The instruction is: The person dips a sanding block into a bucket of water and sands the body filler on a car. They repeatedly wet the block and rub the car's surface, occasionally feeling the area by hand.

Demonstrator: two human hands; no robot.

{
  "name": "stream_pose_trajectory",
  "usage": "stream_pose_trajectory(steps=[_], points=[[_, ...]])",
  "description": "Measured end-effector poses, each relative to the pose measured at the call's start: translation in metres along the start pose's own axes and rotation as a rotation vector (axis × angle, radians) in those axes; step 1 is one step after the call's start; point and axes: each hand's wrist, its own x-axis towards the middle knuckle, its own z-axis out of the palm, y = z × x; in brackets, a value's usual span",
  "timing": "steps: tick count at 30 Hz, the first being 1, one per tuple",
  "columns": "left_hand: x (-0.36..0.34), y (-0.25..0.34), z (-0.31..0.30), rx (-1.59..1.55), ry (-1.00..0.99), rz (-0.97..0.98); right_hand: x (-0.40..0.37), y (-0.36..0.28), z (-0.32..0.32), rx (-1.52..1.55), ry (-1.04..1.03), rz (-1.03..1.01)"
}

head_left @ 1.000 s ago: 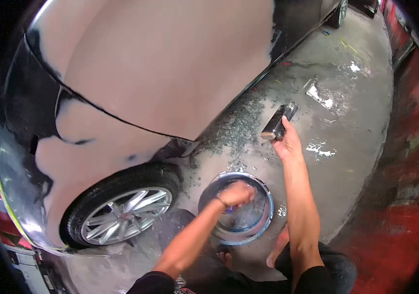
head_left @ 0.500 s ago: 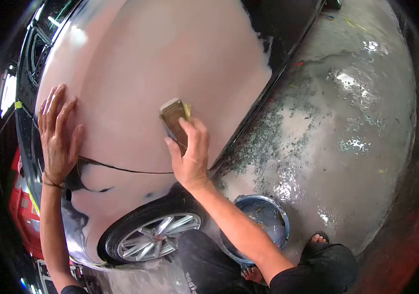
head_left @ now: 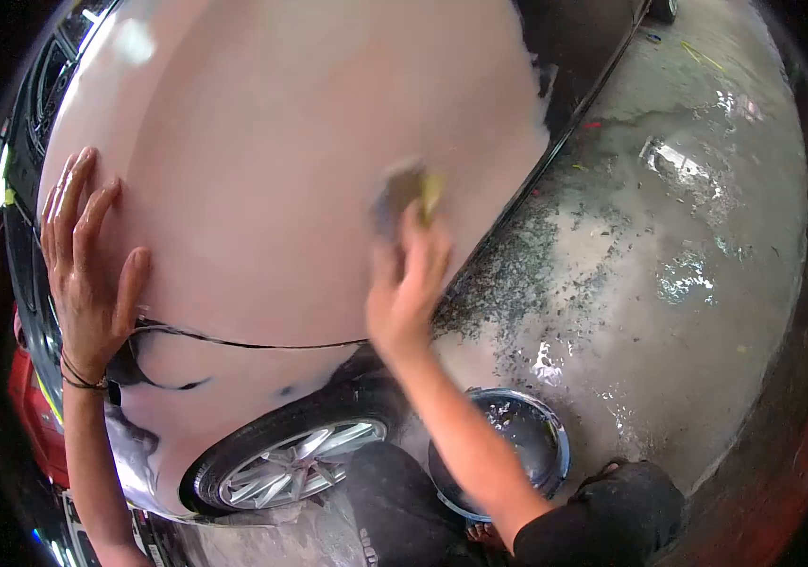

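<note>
Gripping a block [head_left: 397, 197] in the right hand [head_left: 411, 298], over the pale car panel [head_left: 262, 189]

Clamps the block in the fingers of the right hand, with a yellow piece [head_left: 433, 192] at the right side of the block. Cannot tell, through the blur, whether touching the panel or just above it. Lays the left hand [head_left: 87, 283] on the same panel, well to the left of the grip, with fingers [head_left: 90, 222] spread apart and holding nothing. Wears dark cords [head_left: 81, 380] around the left wrist.

Shows a dark seam [head_left: 253, 346] running below and to the left of the grip, and a wheel [head_left: 305, 465] with silver spokes farther below. Shows also a blue-rimmed bucket [head_left: 564, 458] on the floor, below and to the right of the grip, partly hidden by the right forearm [head_left: 480, 444]. Has wet floor [head_left: 697, 350] to the right, scattered with dark specks [head_left: 522, 274] near the car's lower edge.
</note>
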Motion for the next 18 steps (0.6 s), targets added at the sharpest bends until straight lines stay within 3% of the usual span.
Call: stream_pose_trajectory(steps=[3, 8, 12, 14, 16, 18], points=[[0.0, -0.001, -0.002, 0.006, -0.008, 0.014, -0.011, -0.003, -0.013, 0.067, -0.044, -0.008], [0.0, -0.003, 0.002, -0.003, 0.028, -0.007, 0.127, 0.122, -0.022, 0.013, 0.167, 0.337], [-0.005, -0.003, 0.004, 0.016, 0.044, -0.003, 0.099, 0.036, -0.029, 0.139, 0.017, 0.47], [-0.006, -0.002, 0.007, 0.012, 0.063, 0.004, 0.021, -0.009, -0.011, -0.079, -0.003, 0.105], [-0.008, -0.003, 0.009, 0.014, 0.085, 0.012, -0.038, -0.043, -0.009, -0.016, -0.045, -0.038], [-0.009, -0.007, 0.013, 0.019, 0.119, 0.013, -0.032, -0.033, -0.017, -0.019, -0.043, -0.004]])
